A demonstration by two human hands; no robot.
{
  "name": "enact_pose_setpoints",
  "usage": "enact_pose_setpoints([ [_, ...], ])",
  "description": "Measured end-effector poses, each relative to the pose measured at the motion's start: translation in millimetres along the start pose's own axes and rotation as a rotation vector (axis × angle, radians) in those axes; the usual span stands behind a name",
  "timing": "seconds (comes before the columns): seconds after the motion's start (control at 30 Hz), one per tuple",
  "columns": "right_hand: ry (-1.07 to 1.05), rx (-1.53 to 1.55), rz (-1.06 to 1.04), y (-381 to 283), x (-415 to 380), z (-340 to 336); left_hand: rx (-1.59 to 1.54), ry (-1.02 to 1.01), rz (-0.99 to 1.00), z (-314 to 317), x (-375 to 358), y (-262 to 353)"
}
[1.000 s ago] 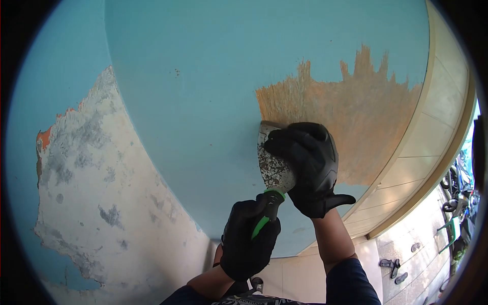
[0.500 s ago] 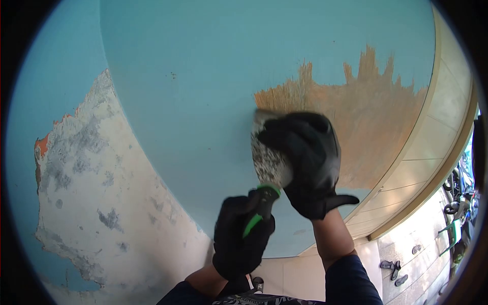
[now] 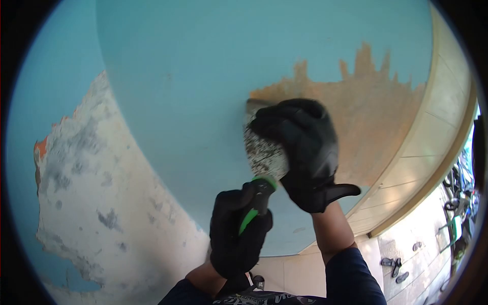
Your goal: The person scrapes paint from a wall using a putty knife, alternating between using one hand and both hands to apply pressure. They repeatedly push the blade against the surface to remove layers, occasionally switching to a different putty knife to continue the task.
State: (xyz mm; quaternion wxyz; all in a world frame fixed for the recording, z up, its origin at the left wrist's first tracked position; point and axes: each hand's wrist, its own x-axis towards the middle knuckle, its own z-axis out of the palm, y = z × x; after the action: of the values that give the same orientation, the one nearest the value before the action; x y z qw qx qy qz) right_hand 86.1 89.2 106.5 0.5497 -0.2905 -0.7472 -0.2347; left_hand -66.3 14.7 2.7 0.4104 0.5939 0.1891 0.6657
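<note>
A paint scraper [image 3: 265,155] with a wide, speckled blade and a black-and-green handle rests against the blue painted wall [image 3: 178,122]. My left hand [image 3: 240,229], in a black glove, is wrapped round its handle. Black-gloved too, my right hand [image 3: 300,147] lies over the blade, fingers bent together onto its upper part; the fingertips are partly hidden. The blade's top edge meets the lower left border of a bare brown patch [image 3: 371,117], where the blue coat is off.
To the left, a whitish, grey-stained wall area [image 3: 101,203] has ragged paint edges. A cream tiled border [image 3: 442,122] curves along the right. Sandals [image 3: 391,264] lie on the paved floor at lower right, near a green chair [image 3: 452,234] and parked motorbikes [image 3: 460,188].
Both hands and the scraper have moved a little up and to the left along the wall. The view has shifted slightly too. Each hand keeps its place on the scraper.
</note>
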Motion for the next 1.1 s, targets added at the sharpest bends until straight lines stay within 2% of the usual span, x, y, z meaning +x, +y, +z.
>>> enact_pose_setpoints([
  [0.13, -0.046, -0.058, 0.002, 7.6, -29.6, 6.6, -0.095, -0.001, -0.026, 0.6, -11.8, -13.6],
  [0.23, 0.031, 0.057, -0.049, 4.7, 9.4, 4.4, -0.125, 0.074, -0.014, -1.2, 6.2, -8.4],
  [0.3, 0.02, 0.055, -0.057, 7.4, 0.2, 5.4, -0.181, 0.083, 0.0, 2.2, 2.6, -8.1],
  [0.37, -0.03, -0.045, 0.027, 5.1, -29.5, 6.3, 0.004, -0.027, 0.088, -0.2, -9.9, -17.0],
  [0.43, -0.033, -0.007, -0.027, 13.0, -25.4, 10.9, -0.008, -0.003, 0.086, 0.6, -4.2, -25.6],
  [0.5, 0.119, 0.053, -0.126, 18.0, 2.5, 13.0, 0.008, 0.039, 0.096, 1.4, 14.9, -17.1],
  [0.53, 0.098, 0.012, -0.202, 22.7, 14.7, 11.8, -0.009, 0.056, 0.078, 2.6, 17.2, -10.2],
  [0.63, 0.113, 0.017, -0.226, 10.7, -3.5, -2.8, 0.064, 0.148, 0.14, 17.6, -8.7, -15.5],
  [0.67, 0.079, -0.058, -0.21, 2.2, -21.9, -18.2, 0.139, 0.039, 0.135, 11.5, -28.1, -16.2],
  [0.73, 0.19, -0.069, 0.009, -14.6, -87.2, -44.0, 0.223, -0.14, 0.052, -5.3, -66.4, -30.9],
  [0.77, 0.243, -0.152, 0.169, -17.2, -131.7, -51.0, 0.235, -0.138, 0.046, -16.1, -80.5, -34.4],
  [0.8, 0.178, -0.344, 0.445, -23.1, -165.0, -64.3, 0.23, -0.179, -0.117, -25.1, -92.0, -36.3],
  [0.83, 0.216, -0.146, 0.699, -24.5, -199.9, -70.6, 0.218, -0.218, -0.278, -29.8, -100.3, -39.1],
  [0.87, 0.34, 0.337, 0.93, -32.8, -231.1, -72.2, 0.217, -0.213, -0.276, -30.3, -106.1, -43.4],
  [0.93, 0.253, 0.946, 1.258, -60.3, -293.7, -75.5, 0.212, -0.246, -0.562, -27.8, -116.9, -51.4],
  [0.97, 0.2, 1.128, 1.346, -75.5, -323.6, -73.9, 0.212, -0.24, -0.567, -22.9, -114.1, -57.8],
  [1.0, 0.104, 1.11, 1.413, -96.6, -332.7, -72.8, 0.253, -0.44, -0.414, -14.9, -108.4, -66.0],
  [1.03, 0.121, 1.184, 1.361, -115.5, -350.0, -71.3, 0.292, -0.639, -0.257, -8.6, -107.5, -74.6],
  [1.07, -0.008, 1.057, 1.391, -125.4, -342.1, -76.7, 0.454, -0.795, -0.29, -4.9, -115.0, -82.2],
  [1.1, -0.135, 0.925, 1.417, -134.0, -332.6, -83.8, 0.451, -0.8, -0.302, 1.4, -120.8, -88.6],
])
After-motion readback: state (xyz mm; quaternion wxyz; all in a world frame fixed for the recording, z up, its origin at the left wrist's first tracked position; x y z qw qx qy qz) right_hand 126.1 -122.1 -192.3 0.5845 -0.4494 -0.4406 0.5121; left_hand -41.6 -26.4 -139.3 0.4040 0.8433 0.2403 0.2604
